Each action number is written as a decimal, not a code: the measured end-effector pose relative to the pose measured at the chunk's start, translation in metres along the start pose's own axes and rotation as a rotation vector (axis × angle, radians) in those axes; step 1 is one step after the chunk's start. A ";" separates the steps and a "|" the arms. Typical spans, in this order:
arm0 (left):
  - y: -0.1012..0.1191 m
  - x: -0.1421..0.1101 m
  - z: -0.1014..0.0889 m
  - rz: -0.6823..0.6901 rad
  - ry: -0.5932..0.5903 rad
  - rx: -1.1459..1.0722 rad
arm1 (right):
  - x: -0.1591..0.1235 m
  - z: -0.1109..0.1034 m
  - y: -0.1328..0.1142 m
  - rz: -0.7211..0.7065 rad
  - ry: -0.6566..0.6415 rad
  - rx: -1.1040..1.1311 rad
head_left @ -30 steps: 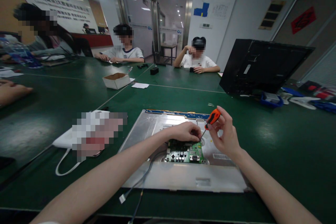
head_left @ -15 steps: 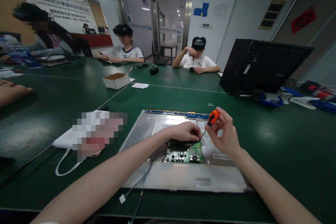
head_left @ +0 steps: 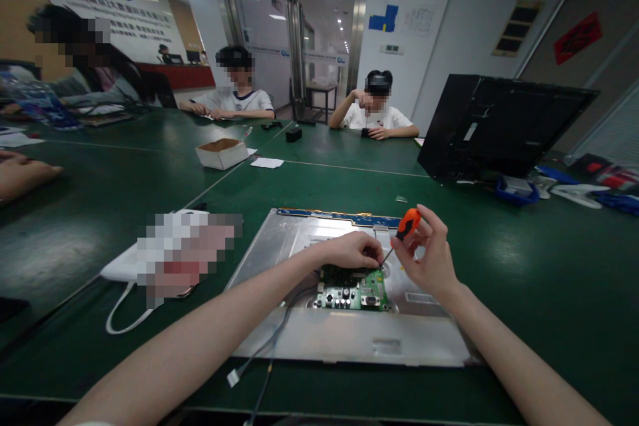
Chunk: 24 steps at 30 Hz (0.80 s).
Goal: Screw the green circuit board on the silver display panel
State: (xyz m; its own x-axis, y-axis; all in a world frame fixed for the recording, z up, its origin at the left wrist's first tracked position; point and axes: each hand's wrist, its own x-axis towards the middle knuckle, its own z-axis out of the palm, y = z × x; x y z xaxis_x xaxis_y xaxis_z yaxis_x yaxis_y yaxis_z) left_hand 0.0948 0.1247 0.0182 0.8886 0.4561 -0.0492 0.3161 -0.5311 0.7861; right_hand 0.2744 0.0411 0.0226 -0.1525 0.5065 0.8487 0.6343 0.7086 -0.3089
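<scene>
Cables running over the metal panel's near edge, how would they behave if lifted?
Probably floppy: the cables bend in loose curves across the panel. Likely light, since they look thin. The white connector would probably swing, being at a cable's end with nothing visibly plugged into it.

On the desk (head_left: 539,293), at lower centre, we have a panel (head_left: 344,336) with a circuit board (head_left: 349,297) on it, a screwdriver (head_left: 408,225) at the board's upper right corner; a casing (head_left: 504,126) stands upper right, a box (head_left: 222,156) left of centre.
</scene>
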 end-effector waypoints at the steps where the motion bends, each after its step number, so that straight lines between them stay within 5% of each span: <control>1: 0.000 0.000 0.000 -0.001 0.001 0.001 | 0.000 0.000 0.000 0.004 -0.005 0.001; 24: 0.002 0.000 0.000 0.000 -0.002 -0.008 | -0.001 -0.001 -0.001 0.020 -0.009 -0.013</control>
State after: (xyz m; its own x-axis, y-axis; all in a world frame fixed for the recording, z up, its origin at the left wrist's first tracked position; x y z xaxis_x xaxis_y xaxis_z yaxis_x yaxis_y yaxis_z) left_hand 0.0950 0.1241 0.0197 0.8893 0.4546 -0.0501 0.3133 -0.5258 0.7908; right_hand 0.2746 0.0397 0.0227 -0.1466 0.5249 0.8384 0.6468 0.6921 -0.3202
